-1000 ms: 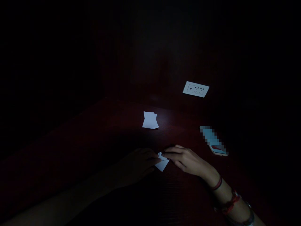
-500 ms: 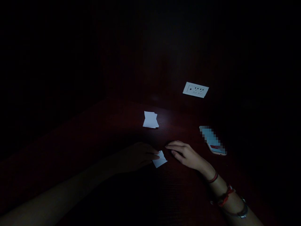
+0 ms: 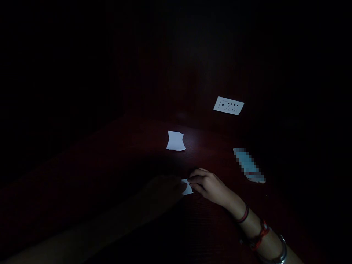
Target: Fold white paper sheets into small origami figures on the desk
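Observation:
A small piece of white paper lies on the dark table between my two hands. In deep shadow, my left hand covers the paper's left side, with its thumb and fingers closed on it. My right hand comes from the right, its fingers bent and the tips pinched at the paper's upper right edge. Bracelets ring the right wrist and forearm. Farther back lies a small stack of white paper sheets, apart from both hands.
To the right rests a phone, its screen blurred by pixelation. A white wall socket is set behind the reddish-brown table. Most of the surroundings are too dark to make out.
My right hand has moved left onto the paper and its fingers have bent in. The paper has turned slightly, and its flap no longer shows the same way. My left hand looks darker.

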The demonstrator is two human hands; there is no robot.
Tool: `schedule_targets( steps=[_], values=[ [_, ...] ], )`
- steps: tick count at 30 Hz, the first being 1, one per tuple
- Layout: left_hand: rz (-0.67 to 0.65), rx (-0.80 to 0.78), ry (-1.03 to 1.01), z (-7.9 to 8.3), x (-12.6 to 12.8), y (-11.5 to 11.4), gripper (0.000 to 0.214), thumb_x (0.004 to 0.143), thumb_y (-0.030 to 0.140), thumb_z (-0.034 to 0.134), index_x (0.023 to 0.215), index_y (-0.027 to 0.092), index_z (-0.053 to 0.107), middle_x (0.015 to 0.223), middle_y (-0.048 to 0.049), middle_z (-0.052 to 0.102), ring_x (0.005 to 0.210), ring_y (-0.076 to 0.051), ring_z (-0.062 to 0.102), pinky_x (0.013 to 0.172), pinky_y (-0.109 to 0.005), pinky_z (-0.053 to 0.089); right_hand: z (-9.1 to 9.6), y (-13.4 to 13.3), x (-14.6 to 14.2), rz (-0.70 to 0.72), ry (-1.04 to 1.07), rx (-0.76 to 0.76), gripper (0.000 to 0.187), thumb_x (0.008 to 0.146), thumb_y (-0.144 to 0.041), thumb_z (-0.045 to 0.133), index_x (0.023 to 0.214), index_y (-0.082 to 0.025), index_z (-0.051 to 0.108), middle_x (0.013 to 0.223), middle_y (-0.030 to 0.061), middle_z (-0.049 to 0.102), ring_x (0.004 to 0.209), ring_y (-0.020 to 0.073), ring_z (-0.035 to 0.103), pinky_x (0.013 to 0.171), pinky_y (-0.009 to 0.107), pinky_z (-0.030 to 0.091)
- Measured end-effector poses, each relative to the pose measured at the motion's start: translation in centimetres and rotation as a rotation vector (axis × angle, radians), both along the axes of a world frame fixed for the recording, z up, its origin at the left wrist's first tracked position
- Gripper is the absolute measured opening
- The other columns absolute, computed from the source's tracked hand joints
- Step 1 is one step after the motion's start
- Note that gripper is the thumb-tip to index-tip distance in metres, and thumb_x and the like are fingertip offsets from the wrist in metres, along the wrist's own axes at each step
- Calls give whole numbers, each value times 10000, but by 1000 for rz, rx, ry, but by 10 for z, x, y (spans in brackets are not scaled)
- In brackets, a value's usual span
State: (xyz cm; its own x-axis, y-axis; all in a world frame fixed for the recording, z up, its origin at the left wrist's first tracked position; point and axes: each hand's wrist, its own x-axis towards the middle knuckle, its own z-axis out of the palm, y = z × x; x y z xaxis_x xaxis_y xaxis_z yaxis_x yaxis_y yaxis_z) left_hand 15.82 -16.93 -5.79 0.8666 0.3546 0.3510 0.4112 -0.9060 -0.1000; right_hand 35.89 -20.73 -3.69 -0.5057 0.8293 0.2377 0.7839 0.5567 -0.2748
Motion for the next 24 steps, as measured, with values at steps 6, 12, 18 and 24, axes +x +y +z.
schedule_targets(
  steps=[6, 12, 18, 24],
  values=[
    [62, -107, -53, -17, 1, -12, 284, 826, 311, 403, 1085, 210, 463, 1111, -34, 507, 980, -210, 457, 793, -365, 360, 0, -3, 0, -86, 90, -95, 94, 761, -221, 502, 775, -166, 577, 779, 17, 534, 734, 111, 505, 668, 213, 403],
    [-1, -235, -140, -27, 1, 8, 237, 855, 207, 347, 1038, 213, 499, 1095, 3, 520, 1001, -135, 442, 863, -292, 339, -4, -2, 1, -118, 209, -164, 70, 731, -192, 529, 714, -159, 588, 729, 4, 527, 662, 91, 502, 599, 190, 393],
    [34, -180, -118, -18, 5, 4, 253, 827, 252, 399, 1060, 211, 486, 1095, -25, 510, 970, -190, 463, 800, -338, 376, -3, 1, 1, -138, 290, -171, 88, 691, -201, 579, 769, -164, 591, 729, 3, 539, 643, 97, 490, 587, 202, 397],
    [38, -128, -130, -23, 4, 4, 279, 852, 270, 342, 1095, 173, 438, 1081, -64, 509, 920, -192, 501, 777, -340, 375, 0, 2, 9, -76, 326, -283, 140, 732, -220, 537, 841, -173, 610, 787, 19, 574, 702, 108, 514, 622, 212, 406]
  ],
)
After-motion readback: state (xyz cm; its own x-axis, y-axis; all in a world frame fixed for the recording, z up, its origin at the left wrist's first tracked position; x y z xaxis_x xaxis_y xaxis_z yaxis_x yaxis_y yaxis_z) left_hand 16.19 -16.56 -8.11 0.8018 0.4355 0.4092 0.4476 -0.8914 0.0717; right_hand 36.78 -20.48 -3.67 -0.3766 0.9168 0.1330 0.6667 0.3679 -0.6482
